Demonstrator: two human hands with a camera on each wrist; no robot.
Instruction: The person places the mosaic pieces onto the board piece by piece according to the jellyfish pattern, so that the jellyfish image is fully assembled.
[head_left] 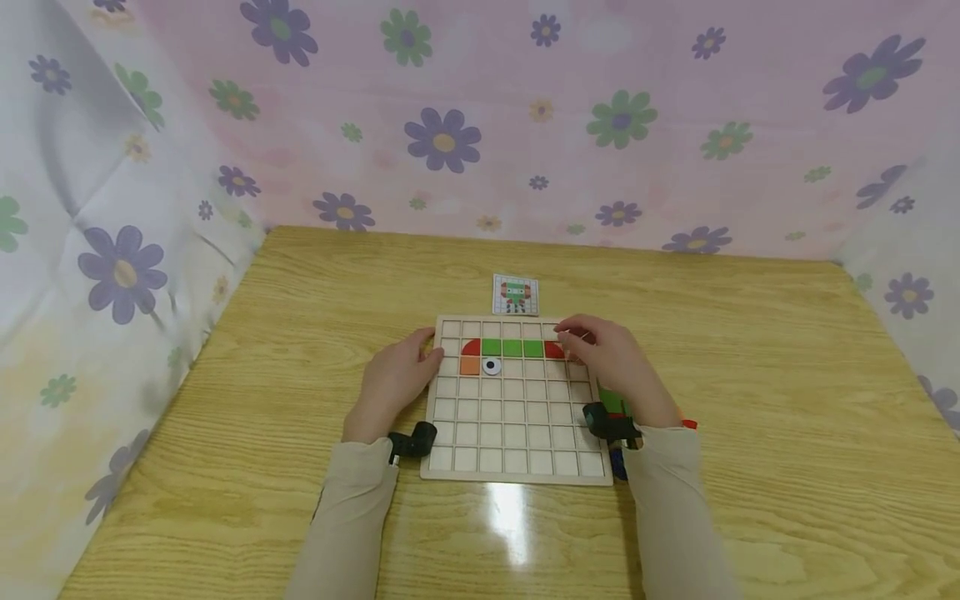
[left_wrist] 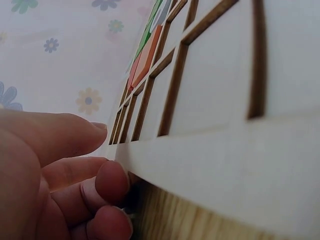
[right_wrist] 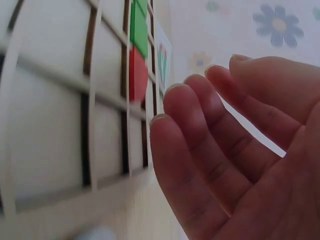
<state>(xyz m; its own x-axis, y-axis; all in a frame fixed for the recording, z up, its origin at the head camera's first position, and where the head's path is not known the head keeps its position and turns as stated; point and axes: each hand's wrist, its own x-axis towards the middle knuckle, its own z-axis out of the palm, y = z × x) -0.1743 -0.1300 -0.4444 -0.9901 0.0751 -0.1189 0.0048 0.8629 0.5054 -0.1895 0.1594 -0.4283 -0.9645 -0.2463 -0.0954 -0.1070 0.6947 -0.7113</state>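
A wooden grid board (head_left: 517,481) lies on the table. Near its far side, two red rounded-corner tiles (head_left: 472,347) flank three green square tiles (head_left: 512,347) in one row. Below the left red tile sit an orange square tile (head_left: 470,366) and a round eye tile (head_left: 491,366). My left hand (head_left: 397,375) rests by the board's left edge, fingertips (left_wrist: 111,182) against its side in the left wrist view. Over the far right corner hovers my right hand (head_left: 615,358), its fingers (right_wrist: 185,115) loosely bent, with nothing visible between them in the right wrist view.
A small picture card (head_left: 515,295) with a gridded figure lies just beyond the board. Green (head_left: 611,402), red and blue pieces lie right of the board, partly hidden by my right arm. Flowered cloth (head_left: 510,125) hangs behind the table (head_left: 315,275) and at both sides.
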